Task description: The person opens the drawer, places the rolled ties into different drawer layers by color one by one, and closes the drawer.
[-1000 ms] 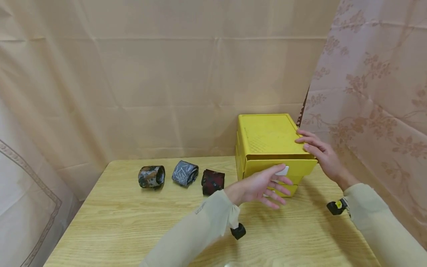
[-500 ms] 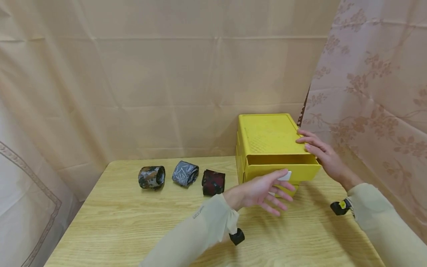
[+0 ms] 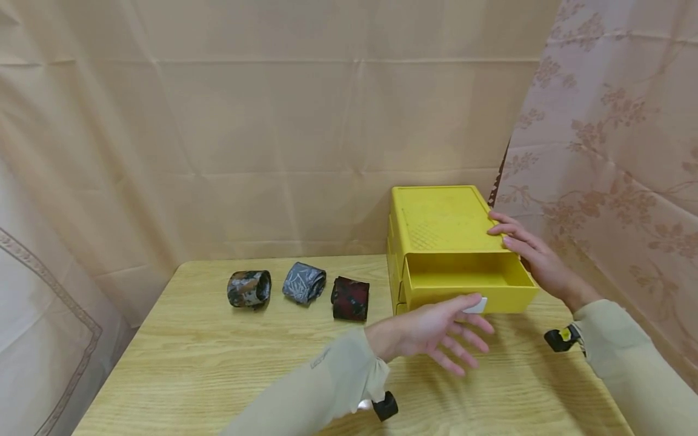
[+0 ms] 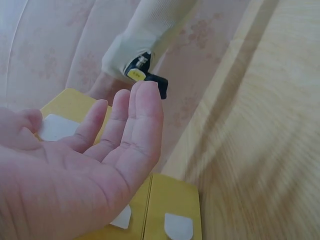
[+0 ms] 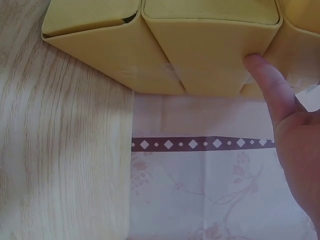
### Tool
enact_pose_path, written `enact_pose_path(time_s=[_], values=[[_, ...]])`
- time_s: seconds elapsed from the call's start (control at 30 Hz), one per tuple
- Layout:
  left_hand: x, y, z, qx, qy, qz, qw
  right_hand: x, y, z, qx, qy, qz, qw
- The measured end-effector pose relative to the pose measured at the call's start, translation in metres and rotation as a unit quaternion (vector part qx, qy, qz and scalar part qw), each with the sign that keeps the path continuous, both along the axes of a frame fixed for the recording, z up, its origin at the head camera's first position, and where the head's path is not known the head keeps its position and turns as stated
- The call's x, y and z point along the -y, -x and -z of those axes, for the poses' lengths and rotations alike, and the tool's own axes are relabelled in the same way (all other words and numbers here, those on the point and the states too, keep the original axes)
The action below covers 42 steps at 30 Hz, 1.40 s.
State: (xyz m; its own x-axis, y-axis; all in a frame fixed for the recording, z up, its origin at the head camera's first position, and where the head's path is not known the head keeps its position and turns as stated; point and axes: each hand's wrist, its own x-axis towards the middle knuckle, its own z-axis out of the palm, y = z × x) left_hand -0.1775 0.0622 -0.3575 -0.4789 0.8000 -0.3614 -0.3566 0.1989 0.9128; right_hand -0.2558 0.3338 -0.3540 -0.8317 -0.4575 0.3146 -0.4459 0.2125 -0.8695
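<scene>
A yellow drawer cabinet [image 3: 442,215] stands at the right rear of the table, its top drawer [image 3: 469,272] pulled out, with bare yellow inside visible. My left hand [image 3: 431,330] is at the drawer front, thumb on the white tab [image 3: 475,305]; the other fingers stretch out loosely below. In the left wrist view the thumb tip lies beside that tab [image 4: 57,128]. My right hand [image 3: 537,260] rests its fingers along the cabinet's upper right edge. In the right wrist view a fingertip [image 5: 255,62] presses against the cabinet's side [image 5: 210,55].
Three rolled cloth pieces lie in a row left of the cabinet: a camouflage-like roll [image 3: 248,288], a grey patterned roll [image 3: 303,283] and a dark red roll [image 3: 350,298]. Beige curtain [image 3: 272,133] hangs behind the wooden table [image 3: 207,363], floral curtain [image 3: 616,151] on the right.
The top drawer has slid farther out toward me, from a narrow gap to a wide opening. My left hand has moved with it, toward me and slightly right. The right hand stays at the cabinet's edge.
</scene>
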Motion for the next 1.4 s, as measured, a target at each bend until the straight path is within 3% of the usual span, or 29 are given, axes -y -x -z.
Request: enact_pose_path(time_s=[0.13,0.6,0.77,1.1,1.4], values=[[0.003,-0.007,-0.002,0.003,0.002,0.008,1.0,0.0,0.0,0.0,0.002,0.003,-0.002,1.0],[0.014,-0.04,-0.013,0.008,0.027,0.081,0.9963,0.0,0.001,0.002,-0.008,0.003,0.007,1.0],[0.016,-0.048,-0.015,0.009,0.026,0.089,0.9956,0.001,0.001,0.003,-0.015,0.009,0.005,1.0],[0.015,-0.059,-0.005,0.02,0.043,0.113,0.9924,0.001,0.0,0.004,-0.018,0.011,0.005,1.0],[0.013,-0.058,0.006,0.022,0.043,0.117,0.992,0.001,-0.001,0.002,-0.018,0.009,0.01,1.0]])
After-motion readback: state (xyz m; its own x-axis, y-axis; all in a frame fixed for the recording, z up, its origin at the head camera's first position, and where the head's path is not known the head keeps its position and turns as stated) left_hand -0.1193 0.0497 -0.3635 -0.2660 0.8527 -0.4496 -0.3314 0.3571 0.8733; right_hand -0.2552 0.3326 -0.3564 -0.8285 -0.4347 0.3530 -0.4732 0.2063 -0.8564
